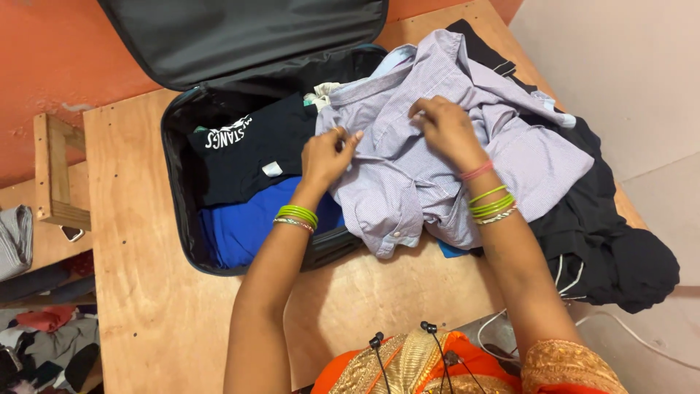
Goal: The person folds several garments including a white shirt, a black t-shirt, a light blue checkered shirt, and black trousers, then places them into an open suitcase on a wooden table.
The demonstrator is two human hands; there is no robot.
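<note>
at the far left a small wooden stool stands by the orange wall, with loose clothes on the floor below it. next comes the wooden desk, and on it an open black suitcase, lid propped against the wall, with a black printed t-shirt and a blue garment lying inside. the left hand, green bangles on its wrist, is closed, pinching the left edge of a pale lilac checked shirt that lies crumpled partly over the suitcase's right rim and partly on the desk. the right hand is curled, fingers gripping a fold near the shirt's middle. under and right of the shirt sits a heap of black clothes, reaching the desk's right edge.
</note>
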